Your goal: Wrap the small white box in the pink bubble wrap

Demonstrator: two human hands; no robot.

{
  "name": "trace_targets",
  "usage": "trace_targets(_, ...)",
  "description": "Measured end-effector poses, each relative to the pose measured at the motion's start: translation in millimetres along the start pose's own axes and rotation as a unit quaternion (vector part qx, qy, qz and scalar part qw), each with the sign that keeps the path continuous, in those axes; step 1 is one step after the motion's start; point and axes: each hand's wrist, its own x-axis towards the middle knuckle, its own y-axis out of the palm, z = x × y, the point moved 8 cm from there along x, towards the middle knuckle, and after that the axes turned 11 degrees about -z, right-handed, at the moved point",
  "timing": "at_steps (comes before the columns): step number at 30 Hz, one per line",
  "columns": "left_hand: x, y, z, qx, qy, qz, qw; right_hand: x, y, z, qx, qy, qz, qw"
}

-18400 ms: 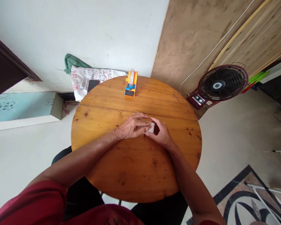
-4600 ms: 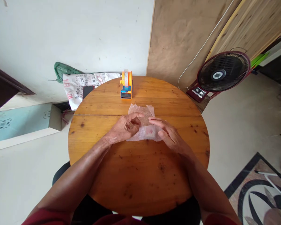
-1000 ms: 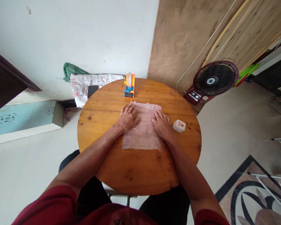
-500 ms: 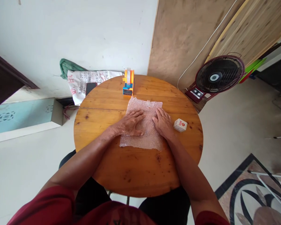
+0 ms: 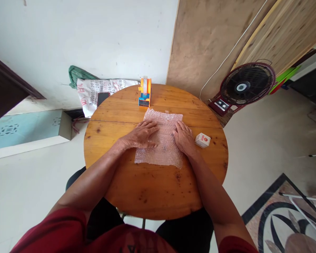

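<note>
A sheet of bubble wrap (image 5: pixel 165 140) lies flat on the round wooden table (image 5: pixel 147 189). My left hand (image 5: pixel 142 135) rests palm down on its left side, fingers spread. On the right edge of the sheet lies my right hand (image 5: pixel 183 137), also flat, with its fingers stretched away from me. Just right of that hand is a small white box (image 5: pixel 202 140) with a red mark. Beyond the sheet's far edge stands an orange and blue tape dispenser (image 5: pixel 145 92) holding a roll of clear tape.
A floor fan (image 5: pixel 246 84) stands past the table's right rim. White printed sacks (image 5: pixel 92 93) and a green bag (image 5: pixel 80 75) lie against the wall behind the table. A pale blue cabinet (image 5: pixel 28 130) is at the left.
My left hand has slid a little to the left and away from me across the bubble wrap. My right hand has barely moved.
</note>
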Motion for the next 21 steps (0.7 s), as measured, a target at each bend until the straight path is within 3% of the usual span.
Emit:
trace_targets(9,-3.5,-0.3,4.3,-0.003,-0.005,0.032,0.999,0.3,0.6,-0.7,-0.004,0.002,0.005,1.0)
trace_targets(13,-2.6,-2.5,0.7,-0.01,0.0,0.017,1.0,0.7,-0.3,-0.1,0.0,0.004,0.002,1.0)
trace_targets(17,-0.2,-13.5,-13.6,-0.013,0.008,-0.033,0.999,1.1,-0.3,0.5,-0.002,0.002,0.002,1.0)
trace_targets(21,-2.1,-19.1,-42.3,-0.046,0.067,-0.057,0.995,1.3,0.7,0.0,-0.006,0.003,0.008,1.0)
